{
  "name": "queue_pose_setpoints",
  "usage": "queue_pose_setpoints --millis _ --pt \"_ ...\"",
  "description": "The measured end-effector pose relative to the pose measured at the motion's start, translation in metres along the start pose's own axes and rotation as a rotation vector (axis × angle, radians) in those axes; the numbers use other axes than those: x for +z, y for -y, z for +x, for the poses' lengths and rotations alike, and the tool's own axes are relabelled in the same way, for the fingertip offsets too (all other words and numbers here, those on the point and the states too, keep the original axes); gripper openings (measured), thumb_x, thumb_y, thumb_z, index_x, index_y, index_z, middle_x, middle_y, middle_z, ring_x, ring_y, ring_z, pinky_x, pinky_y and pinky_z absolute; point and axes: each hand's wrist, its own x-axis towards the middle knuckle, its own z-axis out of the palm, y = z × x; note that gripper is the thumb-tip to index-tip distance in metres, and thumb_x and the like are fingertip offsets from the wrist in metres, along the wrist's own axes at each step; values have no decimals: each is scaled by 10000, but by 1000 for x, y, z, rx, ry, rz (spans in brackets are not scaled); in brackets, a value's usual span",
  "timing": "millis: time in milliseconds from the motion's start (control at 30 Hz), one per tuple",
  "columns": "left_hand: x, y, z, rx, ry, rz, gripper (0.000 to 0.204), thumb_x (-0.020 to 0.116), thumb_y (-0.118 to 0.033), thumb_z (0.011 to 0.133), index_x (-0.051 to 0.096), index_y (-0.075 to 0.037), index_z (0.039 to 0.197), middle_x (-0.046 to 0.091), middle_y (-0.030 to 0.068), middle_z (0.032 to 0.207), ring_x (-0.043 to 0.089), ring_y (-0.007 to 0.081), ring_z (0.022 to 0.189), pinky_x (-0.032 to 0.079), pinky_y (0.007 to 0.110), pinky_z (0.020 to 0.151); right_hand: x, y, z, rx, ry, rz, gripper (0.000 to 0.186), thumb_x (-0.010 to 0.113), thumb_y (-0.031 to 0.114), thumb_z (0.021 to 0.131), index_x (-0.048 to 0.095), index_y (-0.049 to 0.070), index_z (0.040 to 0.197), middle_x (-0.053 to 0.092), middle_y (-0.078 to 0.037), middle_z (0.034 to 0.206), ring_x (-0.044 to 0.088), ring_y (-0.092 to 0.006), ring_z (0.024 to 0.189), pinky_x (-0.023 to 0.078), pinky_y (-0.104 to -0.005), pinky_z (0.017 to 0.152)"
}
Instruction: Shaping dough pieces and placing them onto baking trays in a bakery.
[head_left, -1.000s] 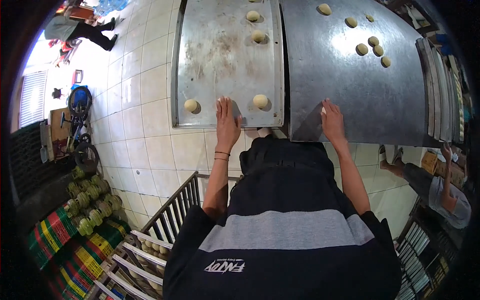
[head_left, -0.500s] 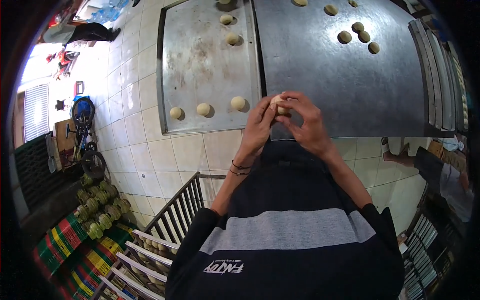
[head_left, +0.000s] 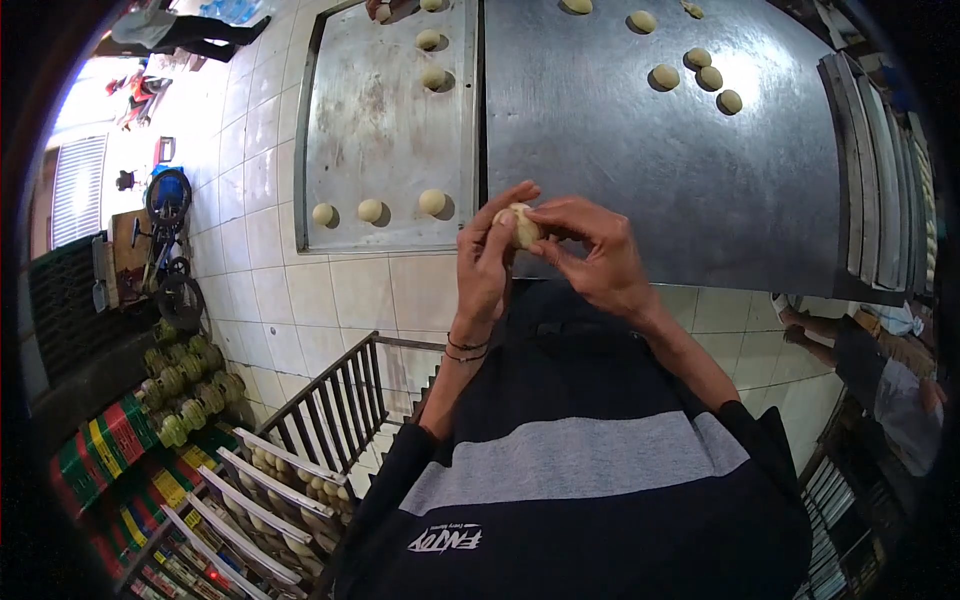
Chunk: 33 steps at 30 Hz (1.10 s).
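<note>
A pale dough ball [head_left: 525,230] is pinched between my two hands, just off the near edge of the worktop. The fingers of my left hand [head_left: 484,262] press on its left side. My right hand [head_left: 604,256] grips the other side with thumb and fingertips. Left of my hands lies a metal baking tray [head_left: 375,130], with a short row of dough balls [head_left: 370,211] along its near edge and more [head_left: 433,77] along its right side. Several other dough balls [head_left: 663,77] sit on the dark metal worktop [head_left: 600,150].
Another person's hand [head_left: 378,10] reaches over the tray's far end. Metal trays [head_left: 868,170] stand on edge at the right. A rack [head_left: 275,480] with dough-filled trays is at lower left, near crates [head_left: 110,450]. A bicycle [head_left: 168,240] stands at far left; a person [head_left: 905,390] is at right.
Both my hands have moved slightly left with the dough ball, which now shows more between the fingers. Another person's hand has appeared at the tray's far end. The whole view has shifted.
</note>
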Motion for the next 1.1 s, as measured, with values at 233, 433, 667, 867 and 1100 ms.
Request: queue_pose_setpoints --millis 233,433,667,867,1100 --pt "19 -23 -8 265 172 352 559 356 -375 1110 444 -62 1566 447 174 1563 507 272 1360 476 365 1053 -8 20 5 -305 0 -260 142 762 -25 854 707 2 983 670 -91 1127 718 -211 891 608 -332 747" --pt "12 -51 -8 173 183 -26 662 272 -483 1110 277 -77 1632 372 172 1612 441 313 1433 430 433 1131 12 28 10 -196 129 -35 142 757 -9 873 702 19 1001 668 -78 1112 702 -195 848 594 -318 733" --pt "-34 -54 -12 -90 60 -272 418 457 -219 1121 483 11 1469 600 117 1340 591 158 1199 493 292 1033 54 29 27 -318 -28 -68 186 770 16 888 709 23 1064 683 -82 1027 698 -182 853 582 -302 739" --pt "-87 -58 -12 -14 80 -44 425 588 -277 1073 551 6 1387 636 64 1204 620 125 1088 520 258 933 105 29 40 -231 -86 -101 195 780 58 893 715 12 1071 659 -85 1072 692 -184 854 577 -303 735" --pt "-143 -72 -9 -142 86 -160 427 544 -372 1086 590 -4 1298 628 14 1010 583 64 804 475 209 666 149 21 61 -308 -84 -263 194 745 28 914 719 11 1106 686 -107 1045 709 -182 842 587 -292 693"
